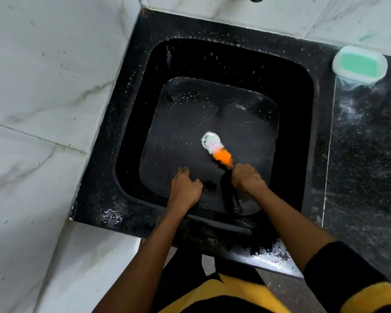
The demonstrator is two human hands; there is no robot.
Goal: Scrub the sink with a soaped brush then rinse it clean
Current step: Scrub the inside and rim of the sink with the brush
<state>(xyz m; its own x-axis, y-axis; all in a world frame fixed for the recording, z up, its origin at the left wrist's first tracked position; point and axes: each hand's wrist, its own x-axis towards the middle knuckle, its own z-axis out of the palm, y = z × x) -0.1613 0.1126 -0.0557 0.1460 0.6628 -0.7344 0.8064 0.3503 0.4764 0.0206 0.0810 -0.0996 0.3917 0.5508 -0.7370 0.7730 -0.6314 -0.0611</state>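
A deep black sink (298,105) is set in a dark speckled counter, its floor wet and dotted with foam. My right hand (246,177) grips an orange brush (222,157), blurred by motion, whose pale bristles lie over the round metal drain (207,138) in the middle of the floor. My left hand (185,188) rests inside the basin on the floor near the front wall, fingers loosely curled, holding nothing.
A white dish with a green soap bar (359,64) stands on the counter (366,154) at the back right. White marble tile walls (43,86) close in on the left and behind. Puddles lie on the sink's front rim. A dark tap part shows at the top edge.
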